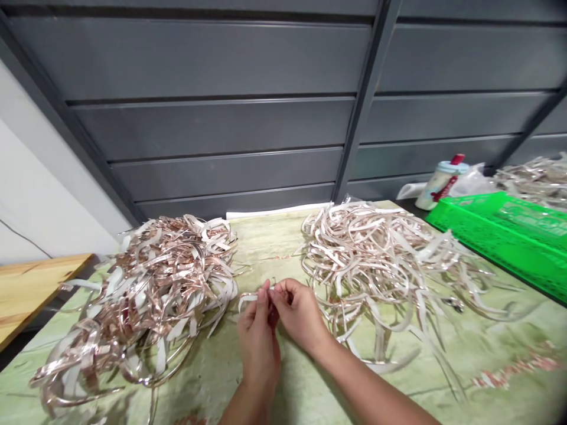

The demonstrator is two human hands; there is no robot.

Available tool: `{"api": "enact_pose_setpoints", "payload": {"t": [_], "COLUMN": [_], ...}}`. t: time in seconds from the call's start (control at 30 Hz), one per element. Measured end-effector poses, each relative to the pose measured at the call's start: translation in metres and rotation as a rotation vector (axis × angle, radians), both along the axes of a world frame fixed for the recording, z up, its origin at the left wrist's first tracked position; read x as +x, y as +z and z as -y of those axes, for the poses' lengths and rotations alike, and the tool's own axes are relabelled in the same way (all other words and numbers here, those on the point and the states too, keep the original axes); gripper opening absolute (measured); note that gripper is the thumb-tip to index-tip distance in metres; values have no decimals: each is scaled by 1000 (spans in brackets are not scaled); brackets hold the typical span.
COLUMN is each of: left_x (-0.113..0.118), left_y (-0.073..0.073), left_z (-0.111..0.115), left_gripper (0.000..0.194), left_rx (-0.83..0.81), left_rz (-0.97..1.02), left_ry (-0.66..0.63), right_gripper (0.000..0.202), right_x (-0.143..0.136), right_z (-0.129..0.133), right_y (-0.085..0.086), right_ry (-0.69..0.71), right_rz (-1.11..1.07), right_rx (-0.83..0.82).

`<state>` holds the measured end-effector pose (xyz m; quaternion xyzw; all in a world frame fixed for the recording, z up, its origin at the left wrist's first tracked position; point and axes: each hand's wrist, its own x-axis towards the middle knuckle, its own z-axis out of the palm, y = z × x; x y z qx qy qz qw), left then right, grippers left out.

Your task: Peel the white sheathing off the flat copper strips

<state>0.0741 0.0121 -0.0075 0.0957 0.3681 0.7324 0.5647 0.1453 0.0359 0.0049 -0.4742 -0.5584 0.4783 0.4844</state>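
My left hand [259, 321] and my right hand [296, 307] meet at the middle of the table, fingertips pinched close together. Between them is a thin shiny strap [248, 297], white on one face, whose curved end sticks out to the left of my left fingers. The rest of the strap is hidden by my fingers. Left of my hands lies a tangled pile of rose-gold and white straps [172, 277]. To the right spreads another loose pile of paler straps [367, 254], with several trailing ends reaching toward the front.
A green plastic basket [509, 230] stands at the right edge, beside a cup with a blue lid [443, 183] and more straps [535, 177] behind. A grey panelled wall [230, 130] closes off the back. At left is a wooden board [39, 283].
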Motion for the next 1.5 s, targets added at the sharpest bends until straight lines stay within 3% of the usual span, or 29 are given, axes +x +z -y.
{"api": "enact_pose_setpoints", "payload": {"t": [0.1,0.3,0.43,0.6,0.77,0.97,1.37,1.5], "left_x": [-1,-6,-5,-2,-2,-3,-4,-7], "left_y": [1,4,3,-2,-3,2,5,7], "left_z": [-1,-4,-3,-1,-1,-1,0,-1], "left_gripper": [23,18,17,15,16,13,17,19], "left_rx": [-31,-26,16,88,29,40,80,89], "left_rz": [25,126,134,-58,-52,-22,-41,-49], "left_ry": [9,-11,-55,-89,-12,16,56,58], "right_gripper": [25,27,28,29,22,16,32,31], "right_x": [-1,3,3,0,6,21,32,36], "right_z": [1,-3,-1,6,4,-3,-1,-4], "right_y": [2,11,10,8,6,14,26,25], "right_ry": [-14,62,49,22,51,124,267,151], "right_rz": [-191,-805,-727,-632,-791,-944,-1035,-881], "right_rx": [-72,-352,-264,-225,-294,-465,-467,-348]}}
